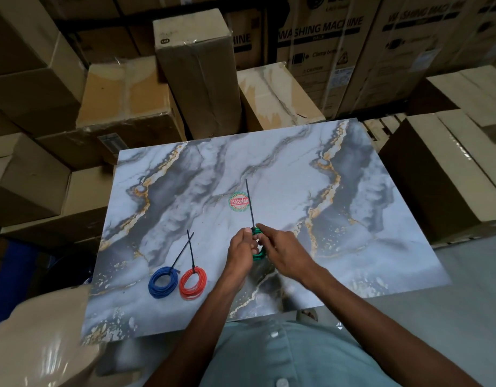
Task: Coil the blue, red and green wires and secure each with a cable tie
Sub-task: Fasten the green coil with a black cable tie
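Observation:
A green wire coil (258, 255) is held upright above the marble-patterned tabletop (353, 219) between both hands. My left hand (241, 247) grips its left side and my right hand (285, 254) grips its right side and top. A black cable tie (249, 203) sticks up and away from the top of the green coil. To the left, a blue wire coil (163, 282) and a red wire coil (192, 283) lie flat on the table, each with a black cable tie (189, 251) fastened on it, tails crossing.
A round red and green sticker (239, 201) sits mid-table. Stacked cardboard boxes (196, 71) surround the table at the back and both sides. A plastic-wrapped box (40, 339) stands at the near left corner.

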The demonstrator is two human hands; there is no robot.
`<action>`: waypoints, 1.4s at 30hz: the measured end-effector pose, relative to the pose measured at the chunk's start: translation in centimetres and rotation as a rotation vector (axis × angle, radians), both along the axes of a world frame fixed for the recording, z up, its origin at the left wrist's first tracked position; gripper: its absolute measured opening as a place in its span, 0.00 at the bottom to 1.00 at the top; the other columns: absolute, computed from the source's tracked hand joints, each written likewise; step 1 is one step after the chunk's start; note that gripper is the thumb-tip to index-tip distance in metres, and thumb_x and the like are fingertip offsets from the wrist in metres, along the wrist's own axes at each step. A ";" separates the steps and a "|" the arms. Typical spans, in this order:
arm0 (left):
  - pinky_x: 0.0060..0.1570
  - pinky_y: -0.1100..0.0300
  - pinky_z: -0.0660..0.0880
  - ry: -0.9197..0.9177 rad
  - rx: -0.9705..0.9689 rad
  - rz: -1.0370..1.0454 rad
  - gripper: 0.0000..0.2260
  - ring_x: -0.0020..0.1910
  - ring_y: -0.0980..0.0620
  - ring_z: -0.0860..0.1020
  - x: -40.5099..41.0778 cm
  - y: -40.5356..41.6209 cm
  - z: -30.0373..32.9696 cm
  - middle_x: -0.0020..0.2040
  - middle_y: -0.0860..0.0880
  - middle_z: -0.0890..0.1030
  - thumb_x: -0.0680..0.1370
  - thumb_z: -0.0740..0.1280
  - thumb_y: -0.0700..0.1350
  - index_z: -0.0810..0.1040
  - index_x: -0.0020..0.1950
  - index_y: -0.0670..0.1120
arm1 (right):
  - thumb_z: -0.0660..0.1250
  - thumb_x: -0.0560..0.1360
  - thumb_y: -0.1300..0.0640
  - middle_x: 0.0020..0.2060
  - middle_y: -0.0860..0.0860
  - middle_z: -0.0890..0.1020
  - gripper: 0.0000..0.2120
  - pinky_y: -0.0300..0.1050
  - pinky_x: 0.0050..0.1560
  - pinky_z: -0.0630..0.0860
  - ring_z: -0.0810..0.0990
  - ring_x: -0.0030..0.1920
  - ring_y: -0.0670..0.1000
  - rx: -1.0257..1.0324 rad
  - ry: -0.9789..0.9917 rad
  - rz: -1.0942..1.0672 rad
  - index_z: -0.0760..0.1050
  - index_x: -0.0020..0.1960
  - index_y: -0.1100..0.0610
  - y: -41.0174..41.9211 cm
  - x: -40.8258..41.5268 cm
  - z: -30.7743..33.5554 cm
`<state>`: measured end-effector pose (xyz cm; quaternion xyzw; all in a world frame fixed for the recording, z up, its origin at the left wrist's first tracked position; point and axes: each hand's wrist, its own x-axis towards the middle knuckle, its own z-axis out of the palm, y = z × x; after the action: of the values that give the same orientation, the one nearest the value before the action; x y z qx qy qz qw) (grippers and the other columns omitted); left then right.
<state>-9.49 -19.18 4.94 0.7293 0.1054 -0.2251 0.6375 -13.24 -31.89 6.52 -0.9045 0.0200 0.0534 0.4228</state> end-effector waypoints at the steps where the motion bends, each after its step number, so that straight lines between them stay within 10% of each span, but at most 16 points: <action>1: 0.35 0.63 0.67 0.007 -0.020 0.011 0.16 0.32 0.56 0.68 0.1 -0.1 0.0 0.30 0.54 0.71 0.86 0.54 0.45 0.74 0.43 0.45 | 0.55 0.87 0.53 0.46 0.57 0.85 0.19 0.45 0.40 0.71 0.82 0.41 0.56 -0.102 -0.007 0.032 0.69 0.76 0.58 0.5 -0.2 -0.2; 6: 0.36 0.61 0.67 0.093 -0.168 0.101 0.16 0.31 0.55 0.67 0.7 -0.3 0.3 0.28 0.53 0.70 0.86 0.55 0.47 0.74 0.43 0.43 | 0.50 0.88 0.53 0.54 0.60 0.84 0.25 0.50 0.46 0.72 0.82 0.49 0.61 -0.166 -0.007 0.005 0.55 0.83 0.57 1.1 0.0 0.0; 14: 0.35 0.62 0.72 0.337 -0.507 0.274 0.14 0.33 0.52 0.70 1.0 -0.8 1.4 0.32 0.47 0.71 0.86 0.55 0.45 0.75 0.49 0.40 | 0.60 0.85 0.55 0.36 0.48 0.83 0.11 0.35 0.38 0.72 0.79 0.36 0.45 0.071 -0.003 -0.155 0.82 0.53 0.53 0.2 1.6 -0.4; 22: 0.50 0.46 0.75 0.385 -0.316 0.234 0.15 0.47 0.41 0.78 -1.1 -1.8 0.8 0.55 0.35 0.82 0.84 0.59 0.50 0.79 0.59 0.41 | 0.67 0.82 0.57 0.29 0.52 0.82 0.10 0.31 0.32 0.69 0.74 0.28 0.41 0.214 -0.013 -0.434 0.87 0.48 0.52 -0.3 1.1 -0.8; 28: 0.51 0.46 0.71 0.320 -0.265 0.238 0.11 0.44 0.45 0.75 -1.6 -2.2 0.6 0.43 0.41 0.80 0.82 0.63 0.49 0.79 0.44 0.45 | 0.66 0.83 0.55 0.33 0.48 0.86 0.13 0.47 0.47 0.81 0.84 0.36 0.47 0.376 0.104 -0.500 0.87 0.44 0.53 -0.7 0.2 -1.1; 35: 0.36 0.57 0.71 0.367 -0.455 0.324 0.13 0.36 0.49 0.72 -1.2 -1.7 0.2 0.34 0.49 0.73 0.86 0.55 0.43 0.73 0.45 0.43 | 0.62 0.83 0.56 0.25 0.51 0.73 0.21 0.48 0.34 0.70 0.73 0.29 0.53 -0.017 0.214 -0.258 0.70 0.31 0.57 -0.8 1.2 0.3; 42: 0.36 0.56 0.64 0.432 -0.571 0.322 0.14 0.32 0.51 0.65 -1.1 -1.0 0.2 0.28 0.52 0.67 0.86 0.52 0.44 0.70 0.42 0.46 | 0.56 0.86 0.56 0.44 0.60 0.84 0.14 0.43 0.40 0.66 0.81 0.43 0.60 -0.246 0.204 -0.123 0.77 0.50 0.61 0.9 0.6 1.0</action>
<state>-10.60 -20.13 5.16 0.4325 0.2833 -0.2906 0.8051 -12.68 -30.98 7.55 -0.9364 0.1247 0.1161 0.3069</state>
